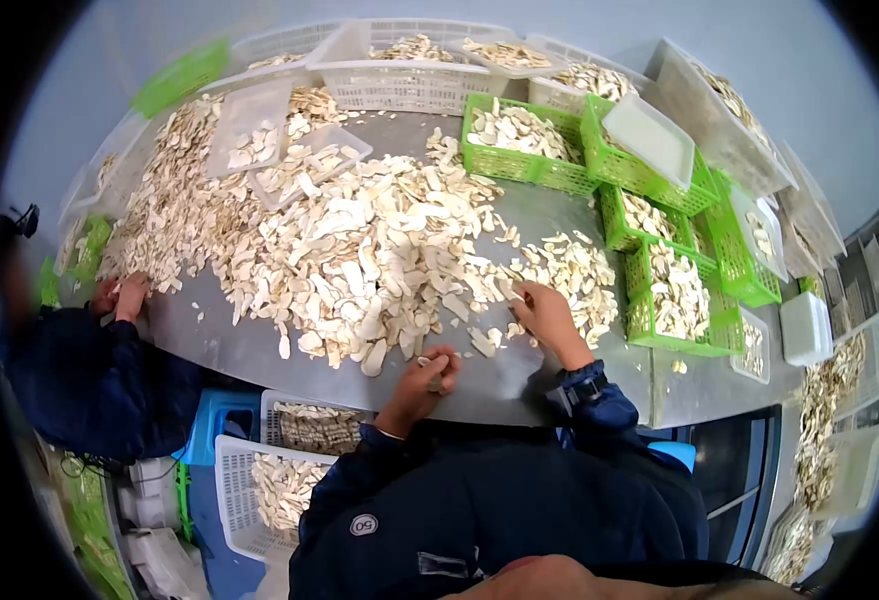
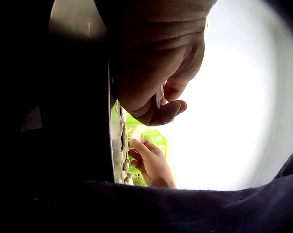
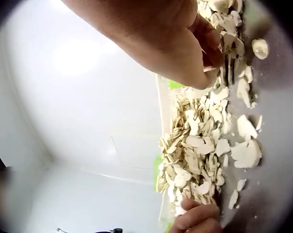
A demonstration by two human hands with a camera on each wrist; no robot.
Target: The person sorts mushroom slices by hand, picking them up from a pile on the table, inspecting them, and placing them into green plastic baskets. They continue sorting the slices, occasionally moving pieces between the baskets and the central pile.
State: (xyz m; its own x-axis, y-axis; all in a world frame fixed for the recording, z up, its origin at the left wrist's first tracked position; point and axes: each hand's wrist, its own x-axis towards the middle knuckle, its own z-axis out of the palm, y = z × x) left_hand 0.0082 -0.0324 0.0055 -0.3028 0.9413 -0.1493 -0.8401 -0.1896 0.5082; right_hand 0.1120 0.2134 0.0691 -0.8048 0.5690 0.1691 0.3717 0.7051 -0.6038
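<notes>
A broad pile of pale dried mushroom slices (image 1: 360, 250) covers the steel table (image 1: 500, 385). My right hand (image 1: 550, 318) is at a smaller heap of slices (image 1: 575, 270) on the pile's right side. Its thumb and fingers pinch a pale slice (image 2: 137, 131), seen from the left wrist. Nearer the table's front edge, my left hand (image 1: 422, 385) is curled, palm turned up, and holds a small slice (image 2: 159, 95) between thumb and fingers. A few loose slices (image 3: 246, 153) lie on the metal between the two hands.
Green baskets (image 1: 675, 295) of slices stand to the right, with a white lidded tub (image 1: 650, 140) on one. White crates (image 1: 400, 85) line the back. Another person's hands (image 1: 125, 297) work at the left end. Below the table edge sits a white basket (image 1: 240, 500).
</notes>
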